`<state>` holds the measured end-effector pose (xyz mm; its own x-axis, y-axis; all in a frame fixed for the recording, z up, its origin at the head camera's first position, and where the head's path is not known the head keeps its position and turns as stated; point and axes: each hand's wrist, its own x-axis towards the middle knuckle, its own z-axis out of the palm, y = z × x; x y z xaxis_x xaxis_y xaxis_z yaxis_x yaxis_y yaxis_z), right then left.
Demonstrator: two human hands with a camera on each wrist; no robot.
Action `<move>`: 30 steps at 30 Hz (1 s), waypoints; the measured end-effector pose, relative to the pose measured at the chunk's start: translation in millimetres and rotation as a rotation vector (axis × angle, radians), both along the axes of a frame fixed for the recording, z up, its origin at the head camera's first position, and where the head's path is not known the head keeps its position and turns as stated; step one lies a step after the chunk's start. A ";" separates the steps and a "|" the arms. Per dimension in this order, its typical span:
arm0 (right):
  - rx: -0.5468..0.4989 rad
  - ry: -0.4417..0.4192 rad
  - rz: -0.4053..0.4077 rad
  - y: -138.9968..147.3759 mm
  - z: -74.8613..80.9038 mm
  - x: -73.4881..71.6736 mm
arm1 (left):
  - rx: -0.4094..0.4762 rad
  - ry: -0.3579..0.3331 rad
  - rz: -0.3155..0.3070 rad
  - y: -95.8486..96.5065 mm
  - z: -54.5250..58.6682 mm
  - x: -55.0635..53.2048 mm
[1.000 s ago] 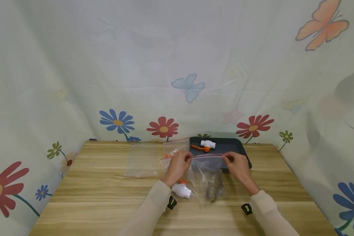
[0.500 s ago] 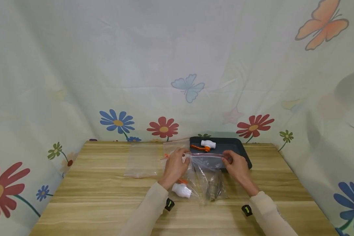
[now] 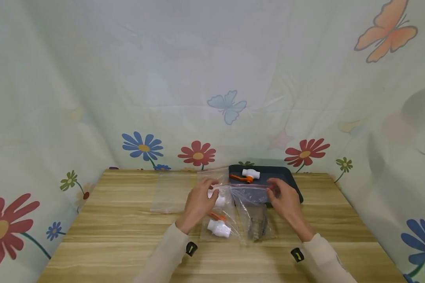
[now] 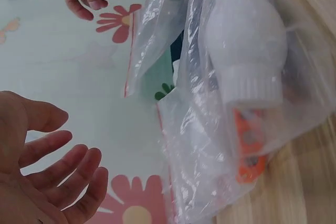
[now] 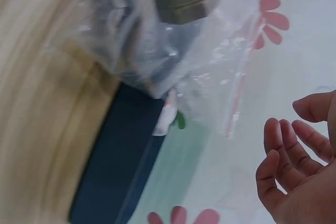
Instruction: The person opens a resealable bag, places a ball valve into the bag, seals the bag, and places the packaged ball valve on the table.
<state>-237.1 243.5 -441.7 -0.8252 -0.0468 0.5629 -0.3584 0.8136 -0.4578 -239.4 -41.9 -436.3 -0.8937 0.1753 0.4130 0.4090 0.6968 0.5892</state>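
Both hands hold nothing, their fingers loosely bent. My left hand (image 3: 197, 202) hovers over a clear zip bag holding a white plastic ball valve (image 3: 218, 228) with an orange handle (image 3: 217, 216). To the right of that valve, a second zip bag (image 3: 246, 200) contains a grey-brown fitting (image 3: 257, 225); its hexagonal end shows in the right wrist view. My right hand (image 3: 285, 197) is beside that bag's red-lined top edge, and the right wrist view shows a gap between fingers (image 5: 270, 174) and bag. Another white piece (image 3: 219, 199) lies under clear plastic by the left fingers.
Behind the bags stands a dark tray (image 3: 293, 179) with a white ball valve (image 3: 251, 173) and its orange handle inside. A flat clear bag (image 3: 170, 192) lies left on the wooden table (image 3: 120, 220). A flower-print cloth (image 3: 163, 78) hangs close behind.
My left hand has let go of the fitting bag's top edge and moved left, uncovering a white piece. My right hand has stayed in place, its fingers now off the bag.
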 end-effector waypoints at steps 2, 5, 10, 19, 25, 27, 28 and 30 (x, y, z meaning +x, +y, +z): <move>0.004 0.038 0.017 -2.7 4.1 3.0 | -0.012 0.006 0.000 -5.7 3.3 3.1; 0.012 0.078 0.049 -8.0 12.4 8.7 | -0.024 0.023 -0.002 -14.1 9.0 9.1; 0.042 0.075 0.105 -19.5 28.6 20.7 | -0.039 0.038 -0.016 -27.2 17.0 19.5; 0.078 0.078 0.203 -42.3 52.5 40.5 | -0.111 0.105 -0.023 -52.7 22.1 33.7; 0.083 0.044 0.257 -53.1 59.0 51.3 | -0.165 0.109 -0.013 -71.9 18.7 34.9; 0.085 0.038 0.271 -55.8 59.6 53.9 | -0.189 0.092 -0.006 -78.3 16.1 34.0; 0.082 0.037 0.280 -57.2 60.0 55.1 | -0.202 0.078 -0.003 -81.4 14.5 33.2; 0.081 0.037 0.292 -59.9 60.8 57.1 | -0.232 0.047 0.005 -87.4 11.2 31.2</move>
<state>-180.0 183.6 -380.9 -0.7492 -0.3255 0.5769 -0.5981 0.7068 -0.3779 -208.3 -129.3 -425.1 -0.8754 0.2656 0.4038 0.4283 0.8135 0.3935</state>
